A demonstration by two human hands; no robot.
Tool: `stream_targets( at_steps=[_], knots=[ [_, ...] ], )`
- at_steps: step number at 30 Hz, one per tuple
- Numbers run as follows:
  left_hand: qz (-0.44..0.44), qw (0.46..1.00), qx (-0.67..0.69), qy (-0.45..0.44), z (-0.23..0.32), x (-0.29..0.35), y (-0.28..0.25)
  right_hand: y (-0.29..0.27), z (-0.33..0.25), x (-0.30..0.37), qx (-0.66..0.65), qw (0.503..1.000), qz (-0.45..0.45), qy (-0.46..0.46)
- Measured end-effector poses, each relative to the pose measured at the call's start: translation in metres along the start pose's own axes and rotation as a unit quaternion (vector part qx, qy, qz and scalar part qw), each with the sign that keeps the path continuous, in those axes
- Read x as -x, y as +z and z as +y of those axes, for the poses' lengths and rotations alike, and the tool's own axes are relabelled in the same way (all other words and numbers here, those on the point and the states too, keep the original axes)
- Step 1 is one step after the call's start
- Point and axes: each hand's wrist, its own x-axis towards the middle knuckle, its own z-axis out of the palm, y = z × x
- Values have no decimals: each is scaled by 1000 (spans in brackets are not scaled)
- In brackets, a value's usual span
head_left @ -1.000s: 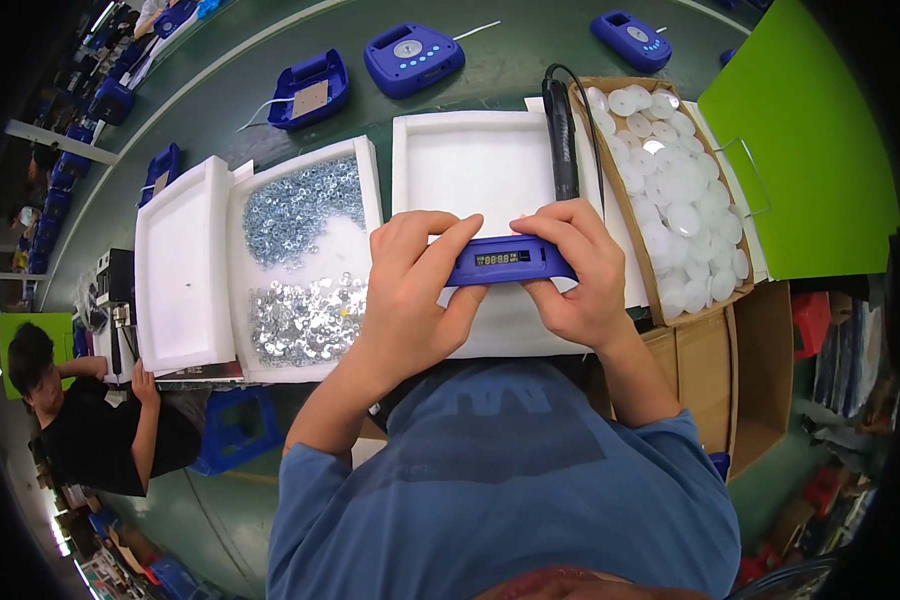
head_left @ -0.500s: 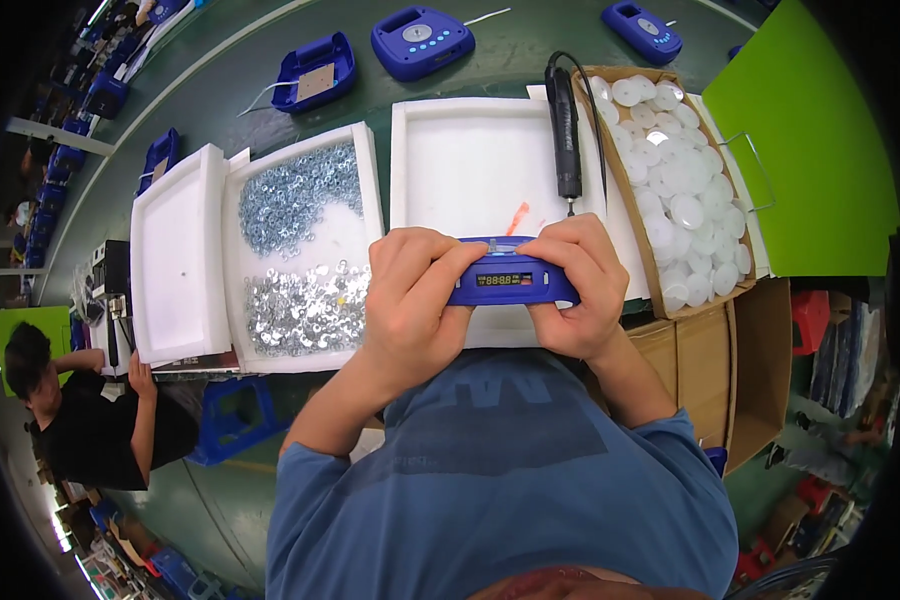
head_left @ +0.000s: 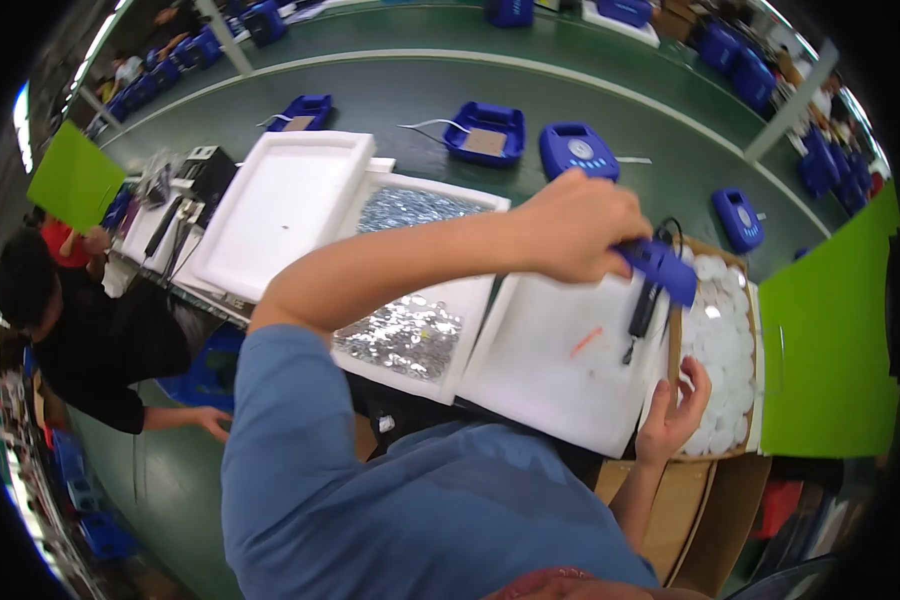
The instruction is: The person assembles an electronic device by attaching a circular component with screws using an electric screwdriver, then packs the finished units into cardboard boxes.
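Observation:
My left arm reaches across to the right, and my left hand (head_left: 575, 230) is closed on one end of a blue plastic device (head_left: 662, 270), held above the electric screwdriver (head_left: 645, 315). The device is tilted and slightly blurred. My right hand (head_left: 673, 412) is empty, its fingers curved and apart, beside the near left edge of a cardboard box of round translucent white discs (head_left: 718, 345). Below my left hand is a white foam tray (head_left: 540, 370) with an orange-red strip (head_left: 586, 341) on it.
Left of it, another foam tray (head_left: 478, 350) holds metal washers (head_left: 405, 335) and small clear-grey parts. An upturned foam lid (head_left: 290, 200) lies beyond. Blue devices (head_left: 578, 150) and open blue housings (head_left: 485, 133) stand on the green bench. A green panel (head_left: 830, 330) rises at right; a seated person (head_left: 100, 340) works at left.
My right hand has let go of the blue device and dropped toward the near right. My left hand has carried it up and right, beyond the tray. The view has turned and shifted.

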Motion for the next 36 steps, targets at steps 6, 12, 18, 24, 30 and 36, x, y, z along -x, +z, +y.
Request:
stream_targets(
  at_steps=[6, 12, 18, 24, 30, 36],
  knots=[
    [251, 932, -260, -34, -155, -6, -15, 14, 12, 31, 223, 970, -96, -3],
    [97, 823, -451, -330, -302, 64, -50, 20, 9, 38, 261, 957, -120, -43],
    [15, 756, -443, -481, -345, 124, -67, 20, 7, 35, 258, 956, -139, -30],
    [-50, 733, -393, -553, -296, 64, -30, 17, 9, 38, 272, 951, -145, -25],
    [-23, 874, -222, -431, -281, -46, 73, 19, 5, 31, 266, 951, -152, -40],
    [-39, 858, -223, -462, -291, -47, 106, -26, 2, 4, 291, 955, -63, -10]
  ],
)
